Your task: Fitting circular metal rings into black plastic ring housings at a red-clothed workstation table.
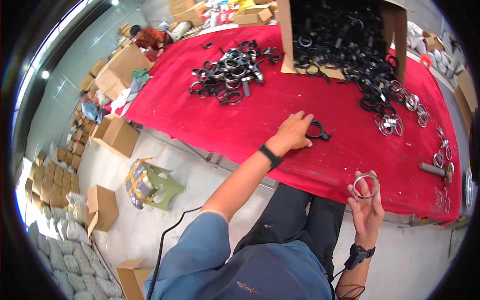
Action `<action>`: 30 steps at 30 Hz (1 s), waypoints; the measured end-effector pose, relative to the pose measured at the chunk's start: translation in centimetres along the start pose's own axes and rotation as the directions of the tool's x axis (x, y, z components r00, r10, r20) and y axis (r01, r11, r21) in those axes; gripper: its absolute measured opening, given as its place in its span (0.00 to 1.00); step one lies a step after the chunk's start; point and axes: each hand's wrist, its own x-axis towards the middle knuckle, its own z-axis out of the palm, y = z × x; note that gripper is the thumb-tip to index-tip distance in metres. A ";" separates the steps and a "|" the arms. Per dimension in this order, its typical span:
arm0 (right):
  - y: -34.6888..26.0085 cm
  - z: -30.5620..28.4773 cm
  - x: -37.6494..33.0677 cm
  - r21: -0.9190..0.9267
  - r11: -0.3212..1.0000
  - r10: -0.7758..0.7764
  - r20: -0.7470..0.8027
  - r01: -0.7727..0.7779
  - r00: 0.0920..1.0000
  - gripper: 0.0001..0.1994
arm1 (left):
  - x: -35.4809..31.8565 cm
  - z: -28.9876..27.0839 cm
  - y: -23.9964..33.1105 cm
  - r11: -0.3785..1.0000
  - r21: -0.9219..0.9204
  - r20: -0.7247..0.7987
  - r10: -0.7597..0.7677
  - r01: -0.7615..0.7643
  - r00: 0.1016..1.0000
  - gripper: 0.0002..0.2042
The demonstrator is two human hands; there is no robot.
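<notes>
My left hand (294, 132) is stretched over the red-covered table, palm down with its fingers apart. Its thumb and fingertips are at the left edge of a black ring clamp (327, 136) with a small protruding tab; whether they press on it is hard to see. Above the table's front edge, my right hand (369, 212) holds a thin silver metal ring (355, 188) upright between its fingers. A pile of black ring clamps (231, 65) lies beyond my left hand. Silver rings (387, 125) lie at the right, beside more black clamps.
A tipped cardboard box (287, 37) spills black clamps at the back. A hammer (433, 170) lies at the table's right edge near loose rings. Left of the table are a green stool (167, 187), open cartons (116, 136) and sacks (75, 260). Two people sit farther off.
</notes>
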 end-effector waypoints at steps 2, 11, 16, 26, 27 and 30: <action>0.3 0.2 -0.2 -0.007 1.000 0.014 0.008 -0.013 1.000 0.40 | 2.0 -0.1 0.0 0.999 0.034 0.337 -0.002 -0.010 0.942 0.42; -0.2 0.9 -0.1 -0.001 0.999 0.045 0.072 -0.045 0.996 0.44 | 4.3 0.8 1.1 0.996 0.038 0.451 0.053 -0.078 0.891 0.35; -0.4 2.2 0.4 0.219 0.964 0.084 0.290 -0.152 0.953 0.40 | -0.5 -2.3 1.5 0.571 -0.770 0.364 0.027 0.285 0.931 0.32; -0.3 2.7 0.2 0.151 0.978 0.063 0.441 -0.143 0.895 0.40 | -7.6 -7.9 7.6 -0.422 -0.814 0.294 0.293 0.399 0.910 0.42; -0.2 2.7 0.3 0.131 0.982 0.058 0.464 -0.134 0.884 0.39 | -7.9 -7.8 7.4 -0.414 -0.823 0.283 0.292 0.388 0.914 0.43; -0.5 3.3 0.2 -0.006 0.995 0.090 0.445 -0.098 0.891 0.38 | -8.7 -7.4 7.2 -0.413 -0.830 0.267 0.293 0.374 0.918 0.44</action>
